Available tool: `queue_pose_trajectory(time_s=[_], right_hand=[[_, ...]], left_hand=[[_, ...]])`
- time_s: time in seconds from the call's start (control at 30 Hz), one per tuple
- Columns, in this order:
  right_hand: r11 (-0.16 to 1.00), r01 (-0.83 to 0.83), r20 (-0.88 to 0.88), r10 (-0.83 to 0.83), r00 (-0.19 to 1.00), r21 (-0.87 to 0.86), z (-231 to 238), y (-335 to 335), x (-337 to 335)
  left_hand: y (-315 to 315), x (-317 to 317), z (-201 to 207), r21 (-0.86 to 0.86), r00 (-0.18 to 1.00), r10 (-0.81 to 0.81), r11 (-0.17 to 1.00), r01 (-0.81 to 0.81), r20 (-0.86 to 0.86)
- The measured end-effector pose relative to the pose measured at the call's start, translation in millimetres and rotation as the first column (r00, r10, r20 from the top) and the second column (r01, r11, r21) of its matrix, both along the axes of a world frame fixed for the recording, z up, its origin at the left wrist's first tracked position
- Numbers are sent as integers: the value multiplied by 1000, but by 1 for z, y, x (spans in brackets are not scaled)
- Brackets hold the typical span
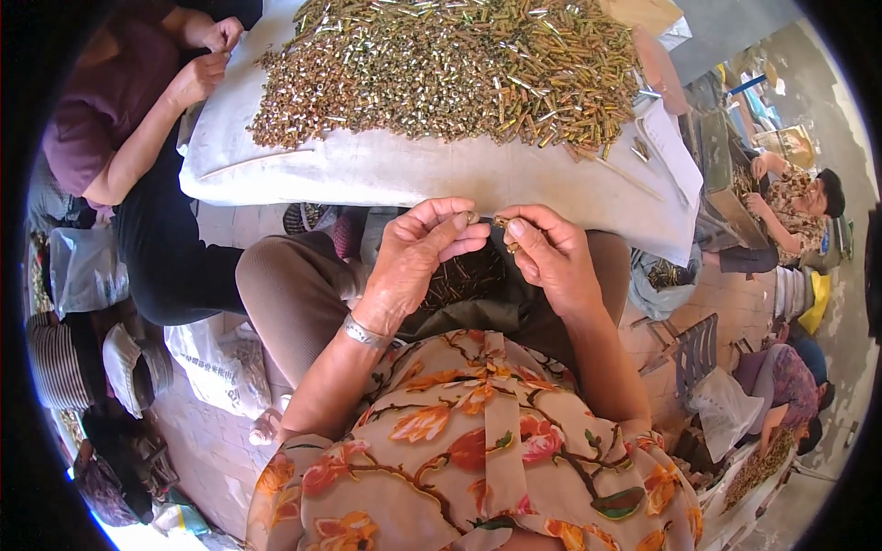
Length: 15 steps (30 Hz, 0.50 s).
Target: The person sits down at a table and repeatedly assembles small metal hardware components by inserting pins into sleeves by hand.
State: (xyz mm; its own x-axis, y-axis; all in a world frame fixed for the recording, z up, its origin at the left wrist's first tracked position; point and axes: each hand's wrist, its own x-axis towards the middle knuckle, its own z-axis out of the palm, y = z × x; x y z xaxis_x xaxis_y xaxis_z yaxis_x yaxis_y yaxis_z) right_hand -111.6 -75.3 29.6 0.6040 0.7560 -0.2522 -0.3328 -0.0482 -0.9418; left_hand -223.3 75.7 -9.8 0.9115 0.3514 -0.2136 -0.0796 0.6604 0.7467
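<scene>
My left hand (424, 241) is closed in a pinch, with a small round metal nut (472, 218) between thumb and fingertips. Close beside it, my right hand (548, 250) is curled around small brass-coloured metal pieces (512, 246); their exact kind is too small to make out. Both hands are held over my lap, just short of the table's near edge. Below them, between my knees, a dark container (467, 274) holds thin metal pieces, partly hidden by my hands.
On the pale-covered table (386, 174) lie heaped small nuts (322, 96) and long yellowish metal rods (560, 87). A thin stick (257, 163) lies near its edge. A co-worker's hands (209, 62) are at the left. A bag of metal pieces (663, 289) stands right; other people sit beyond.
</scene>
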Motion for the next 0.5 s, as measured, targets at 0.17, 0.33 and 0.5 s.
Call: queue_pose_trajectory(time_s=[0.17,0.33,0.5], right_hand=[[999,37,130,-38,991,13,-3,1,-13],[998,65,312,-61,948,-3,-3,3,-20],[998,59,440,-43,897,-22,-1,5,-23]], left_hand=[[-11,-11,7,75,996,85,993,-86,14],[-16,-13,14,201,992,125,971,-128,28],[-21,-14,14,263,983,177,947,-184,52]])
